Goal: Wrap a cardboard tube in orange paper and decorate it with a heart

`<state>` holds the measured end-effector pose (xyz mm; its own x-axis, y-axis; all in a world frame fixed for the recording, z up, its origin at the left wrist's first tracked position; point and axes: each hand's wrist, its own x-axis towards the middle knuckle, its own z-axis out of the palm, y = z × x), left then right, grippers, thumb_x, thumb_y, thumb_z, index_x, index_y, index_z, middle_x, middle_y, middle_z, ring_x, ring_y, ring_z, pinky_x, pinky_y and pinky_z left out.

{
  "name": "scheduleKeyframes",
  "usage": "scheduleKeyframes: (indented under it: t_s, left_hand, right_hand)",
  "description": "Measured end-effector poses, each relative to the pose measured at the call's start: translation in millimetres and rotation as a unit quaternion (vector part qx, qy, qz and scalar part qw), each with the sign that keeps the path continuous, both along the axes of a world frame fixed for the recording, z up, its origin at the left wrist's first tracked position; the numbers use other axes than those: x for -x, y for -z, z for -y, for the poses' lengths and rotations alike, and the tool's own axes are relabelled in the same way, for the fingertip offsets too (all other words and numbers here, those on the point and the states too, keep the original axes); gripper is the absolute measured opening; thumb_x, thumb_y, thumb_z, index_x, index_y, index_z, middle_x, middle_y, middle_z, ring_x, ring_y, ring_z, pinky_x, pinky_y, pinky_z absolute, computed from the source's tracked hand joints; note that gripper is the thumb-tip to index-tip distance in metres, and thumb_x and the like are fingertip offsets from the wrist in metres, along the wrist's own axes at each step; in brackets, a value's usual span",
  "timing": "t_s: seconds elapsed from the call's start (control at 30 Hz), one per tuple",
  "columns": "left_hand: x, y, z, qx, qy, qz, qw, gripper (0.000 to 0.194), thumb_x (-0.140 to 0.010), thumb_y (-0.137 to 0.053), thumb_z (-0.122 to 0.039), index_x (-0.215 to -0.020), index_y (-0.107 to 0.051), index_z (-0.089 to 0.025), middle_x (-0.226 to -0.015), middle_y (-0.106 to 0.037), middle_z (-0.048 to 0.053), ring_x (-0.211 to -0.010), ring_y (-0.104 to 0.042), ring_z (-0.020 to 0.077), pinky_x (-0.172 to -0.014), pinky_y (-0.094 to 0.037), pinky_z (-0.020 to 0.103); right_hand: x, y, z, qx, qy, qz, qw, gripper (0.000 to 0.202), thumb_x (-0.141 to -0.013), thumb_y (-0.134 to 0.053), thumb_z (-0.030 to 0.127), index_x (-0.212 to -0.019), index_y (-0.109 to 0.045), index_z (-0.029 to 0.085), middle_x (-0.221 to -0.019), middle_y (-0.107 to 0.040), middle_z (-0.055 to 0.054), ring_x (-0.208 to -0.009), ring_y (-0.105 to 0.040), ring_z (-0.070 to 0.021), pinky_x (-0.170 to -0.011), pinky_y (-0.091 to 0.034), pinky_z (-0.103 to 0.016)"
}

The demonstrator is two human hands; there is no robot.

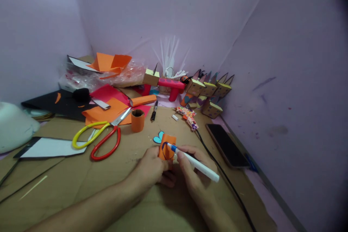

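My left hand (154, 166) is closed on a small orange paper tube (171, 140), which stands out above the fingers. Between the fingers of my right hand (197, 168) is a white marker (202, 168) with a blue tip end. The tip touches the tube's front, where a dark blue curved outline and some blue filling show. Just behind the tube lies a light blue heart-shaped paper cutout (158, 137). Another orange tube (137, 120) stands upright farther back, beside large scissors (108, 130) with one yellow and one red handle.
Cardboard (108, 185) covers the table. At the right lie a phone (228, 145) and a patterned glue gun (187, 117) with a black cord. Orange, red and black paper (54, 101) is piled back left. Several box-headed figures (210, 88) stand by the wall. A black pen (154, 111) lies behind the tubes.
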<state>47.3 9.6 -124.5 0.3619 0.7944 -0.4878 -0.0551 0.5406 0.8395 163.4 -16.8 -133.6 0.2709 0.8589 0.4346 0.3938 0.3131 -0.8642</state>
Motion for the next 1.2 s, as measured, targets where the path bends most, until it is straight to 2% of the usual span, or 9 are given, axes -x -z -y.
scheduleKeyframes:
  t_s: [0.17, 0.43, 0.7, 0.83, 1.07, 1.2]
  left_hand:
    - [0.2, 0.6, 0.0, 0.0, 0.0, -0.003, 1.0, 0.02, -0.067, -0.058, -0.017, -0.086, -0.052, -0.014, -0.065, -0.059, 0.001, -0.049, -0.056, 0.0107, -0.047, -0.048, 0.023]
    - [0.8, 0.6, 1.6, -0.005, -0.007, 0.004, 1.0, 0.029, -0.062, -0.067, -0.025, -0.083, -0.051, -0.015, -0.061, -0.056, -0.001, -0.053, -0.057, 0.0129, -0.047, -0.048, 0.023]
    - [-0.3, -0.8, 1.9, -0.003, -0.011, 0.001, 1.0, 0.018, -0.062, -0.058, -0.014, -0.079, -0.053, -0.014, -0.06, -0.057, -0.001, -0.053, -0.057, 0.0131, -0.048, -0.049, 0.025]
    - [-0.5, 0.0, 1.6, -0.004, -0.012, 0.006, 1.0, 0.018, -0.061, -0.06, -0.017, -0.078, -0.053, -0.015, -0.059, -0.057, -0.001, -0.053, -0.056, 0.0127, -0.047, -0.048, 0.024]
    - [0.3, 0.5, 2.1, -0.005, -0.005, 0.0, 1.0, 0.028, -0.062, -0.067, -0.025, -0.082, -0.051, -0.015, -0.062, -0.058, 0.0, -0.051, -0.056, 0.0117, -0.047, -0.048, 0.024]
    - [0.1, -0.4, 1.6, 0.004, -0.006, 0.001, 1.0, 0.025, -0.064, -0.064, -0.024, -0.084, -0.052, -0.015, -0.064, -0.059, 0.001, -0.049, -0.056, 0.011, -0.047, -0.048, 0.024]
  right_hand:
    - [-1.0, 1.2, -1.0, -0.002, -0.009, 0.018, 1.0, 0.015, -0.076, -0.058, 0.03, -0.078, -0.068, 0.019, -0.065, -0.07, -0.002, -0.048, -0.062, -0.0132, -0.041, -0.046, -0.019]
    - [1.2, 2.7, 2.8, 0.02, -0.015, 0.0, 1.0, 0.016, -0.075, -0.058, 0.032, -0.075, -0.067, 0.019, -0.057, -0.068, -0.001, -0.043, -0.058, -0.0124, -0.041, -0.045, -0.02]
    - [2.3, 0.8, 4.8, 0.013, -0.036, -0.007, 0.999, 0.013, -0.074, -0.058, 0.03, -0.071, -0.065, 0.019, -0.05, -0.063, 0.001, -0.036, -0.052, -0.01, -0.035, -0.039, -0.018]
    - [2.1, 1.8, 4.5, 0.021, -0.041, -0.011, 0.999, 0.013, -0.074, -0.058, 0.03, -0.07, -0.065, 0.019, -0.05, -0.063, 0.001, -0.036, -0.051, -0.0102, -0.034, -0.038, -0.019]
    - [1.5, 1.6, 2.4, 0.012, -0.016, -0.006, 1.0, 0.014, -0.074, -0.059, 0.031, -0.074, -0.067, 0.019, -0.056, -0.067, -0.001, -0.042, -0.057, -0.0118, -0.038, -0.043, -0.019]
    - [0.4, 0.0, 1.2, 0.021, -0.004, -0.017, 1.0, 0.016, -0.075, -0.058, 0.032, -0.075, -0.067, 0.019, -0.057, -0.068, -0.001, -0.041, -0.058, -0.0124, -0.038, -0.044, -0.019]
